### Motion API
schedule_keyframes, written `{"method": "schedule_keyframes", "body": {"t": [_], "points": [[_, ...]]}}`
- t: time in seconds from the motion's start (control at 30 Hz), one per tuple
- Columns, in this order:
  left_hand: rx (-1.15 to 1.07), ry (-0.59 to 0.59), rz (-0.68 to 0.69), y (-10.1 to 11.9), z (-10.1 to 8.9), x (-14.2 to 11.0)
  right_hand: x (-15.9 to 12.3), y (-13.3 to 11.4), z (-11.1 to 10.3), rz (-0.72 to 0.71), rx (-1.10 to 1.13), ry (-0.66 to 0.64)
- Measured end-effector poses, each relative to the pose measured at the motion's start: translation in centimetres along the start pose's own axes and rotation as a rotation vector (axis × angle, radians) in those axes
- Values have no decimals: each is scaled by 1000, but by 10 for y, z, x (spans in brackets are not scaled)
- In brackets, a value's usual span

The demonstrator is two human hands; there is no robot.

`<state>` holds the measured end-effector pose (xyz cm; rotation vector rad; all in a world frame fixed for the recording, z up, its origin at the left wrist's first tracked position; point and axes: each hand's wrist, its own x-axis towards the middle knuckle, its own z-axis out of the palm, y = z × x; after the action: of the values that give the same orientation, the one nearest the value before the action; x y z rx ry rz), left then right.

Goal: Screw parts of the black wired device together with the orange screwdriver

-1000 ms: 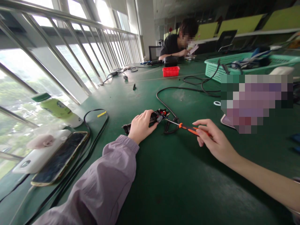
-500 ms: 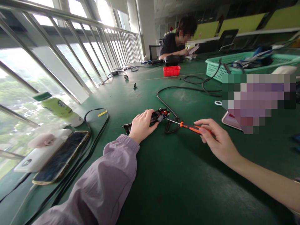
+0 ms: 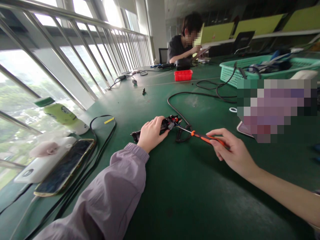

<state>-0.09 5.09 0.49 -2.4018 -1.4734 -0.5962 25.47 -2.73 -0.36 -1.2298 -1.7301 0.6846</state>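
Black device (image 3: 172, 122), its inner parts exposed at the right end, lies on the table (image 3: 175, 186) just left of the scene's middle. Your left hand (image 3: 151, 133) is closed over its body, fingers on the far side and thumb on the near side, and appears to steady it against the surface. Your right hand (image 3: 233, 150) grasps the orange-and-black handle of a screwdriver (image 3: 205, 136), its thin shaft pointing left to the open end, where red parts and fine wires show. You have the tip at or just beside those wires; actual contact cannot be confirmed at this size. On progress, you have, in my judgement, the device already opened at that end and work with the screwdriver under way, not finished. Outstanding, on the evidence, is whatever concerns the exposed wiring, and the end is not covered; how many fastenings are undone or left cannot be determined. A black cable (image 3: 175, 107) curves in from the right and bends near the device's right end; whether it joins the device cannot be told. On the far side you have a small black part (image 3: 143, 91) lying apart from the work, and a red tray (image 3: 183, 75) farther off, its contents not visible.
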Motion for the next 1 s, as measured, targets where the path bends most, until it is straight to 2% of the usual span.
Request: {"method": "schedule_keyframes", "body": {"t": [0.1, 0.33, 0.4, 0.5, 0.57, 0.63, 0.77, 0.83, 0.9, 1.0], "points": [[2, -4, -5, 0, 0, 0, 0, 0, -1, 12, -4, -2], [-8, -4, -2, 0, -1, 0, 2, 7, 2, -159, -6, 256], [-11, -8, -6, 0, -1, 0, 2, 5, 2, -155, -29, 229], [-7, -8, -9, 0, -1, 0, 1, 0, 1, -62, -58, 58], [-7, -3, -3, 0, 0, 0, 0, -2, 0, -18, -44, -7], [-8, -1, 4, 0, 0, 0, 0, -1, 0, -33, -43, 32], [-1, 0, 7, 0, -1, 0, 1, 5, 2, -136, -57, 216], [0, 3, 7, 1, -1, 0, 2, 6, 3, -162, -43, 265], [-7, 4, 9, 1, -1, 0, 2, 4, 2, -140, -46, 228], [-20, 2, 6, 1, -1, -1, 0, -1, 1, -36, -38, 61]]}}
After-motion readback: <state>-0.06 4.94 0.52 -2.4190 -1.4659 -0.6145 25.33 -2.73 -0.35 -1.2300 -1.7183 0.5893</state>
